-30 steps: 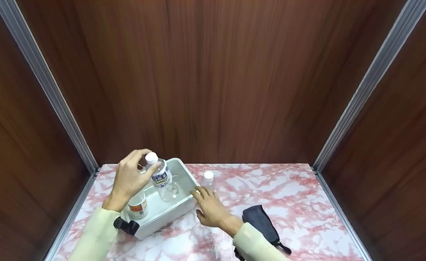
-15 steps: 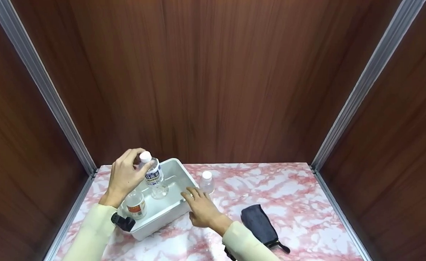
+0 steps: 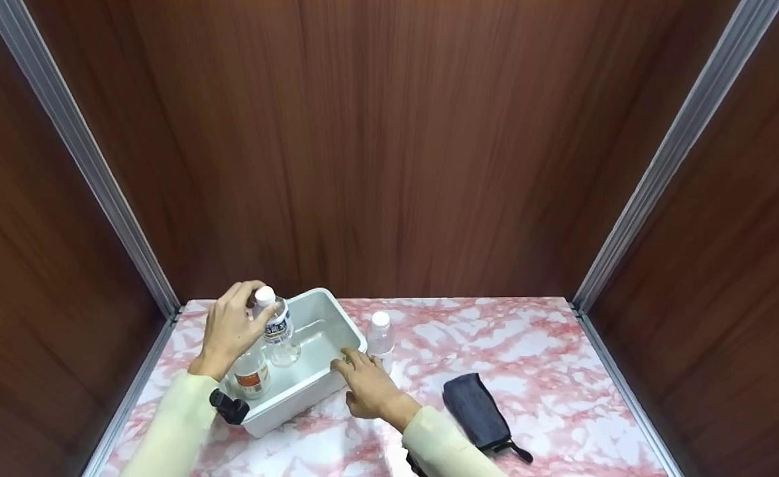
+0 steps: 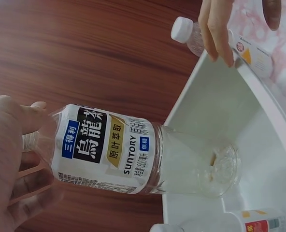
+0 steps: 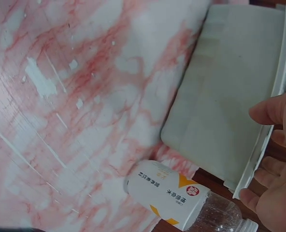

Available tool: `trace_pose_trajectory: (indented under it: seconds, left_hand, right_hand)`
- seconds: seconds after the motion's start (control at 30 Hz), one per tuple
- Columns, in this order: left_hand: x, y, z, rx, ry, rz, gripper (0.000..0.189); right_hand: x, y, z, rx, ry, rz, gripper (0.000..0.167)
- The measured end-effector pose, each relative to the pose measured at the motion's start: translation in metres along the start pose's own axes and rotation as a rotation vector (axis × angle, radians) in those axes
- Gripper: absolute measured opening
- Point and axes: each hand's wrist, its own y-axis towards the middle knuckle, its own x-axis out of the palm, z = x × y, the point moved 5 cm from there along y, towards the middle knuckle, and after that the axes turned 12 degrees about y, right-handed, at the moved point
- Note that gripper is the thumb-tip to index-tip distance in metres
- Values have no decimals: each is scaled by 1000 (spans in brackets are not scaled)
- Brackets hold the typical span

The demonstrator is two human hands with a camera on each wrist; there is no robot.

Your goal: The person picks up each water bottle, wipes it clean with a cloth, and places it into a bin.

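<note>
My left hand [image 3: 230, 328] holds a clear plastic drink bottle [image 3: 279, 329] by its neck and shoulder, just below the white cap. The bottle stands nearly upright, its base down inside the pale grey plastic bin [image 3: 321, 292]; the left wrist view shows its oolong tea label [image 4: 104, 145]. In the bin's near left end is another clear bottle [image 3: 252, 379] with an orange-red label, its top hidden by my left hand. My right hand [image 3: 371, 387] rests with its fingers over the bin's right rim, the thumb outside the wall [image 5: 225, 96].
A capped bottle [image 3: 381, 336] with a white and yellow label stands on the table right of the bin. Farther right lies a dark pouch [image 3: 475, 411] with a strap. Wooden panels [image 3: 389, 165] close in the pink marbled table [image 3: 528, 351] at back and sides.
My left hand has shifted the oolong tea bottle leftward and slightly lower inside the bin, closer to the other bottle. My right hand has slid a little left and nearer along the rim.
</note>
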Motion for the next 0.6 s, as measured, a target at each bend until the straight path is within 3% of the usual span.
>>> trace_pose_trajectory:
  seconds: [0.3, 0.6]
  left_hand:
    - [12, -8, -14, -65, 13, -63, 35]
    - [26, -14, -26, -100, 26, -93, 36]
  right_hand:
    - [5, 0, 0, -6, -30, 2, 66]
    - [3, -1, -2, 11, 24, -28, 74]
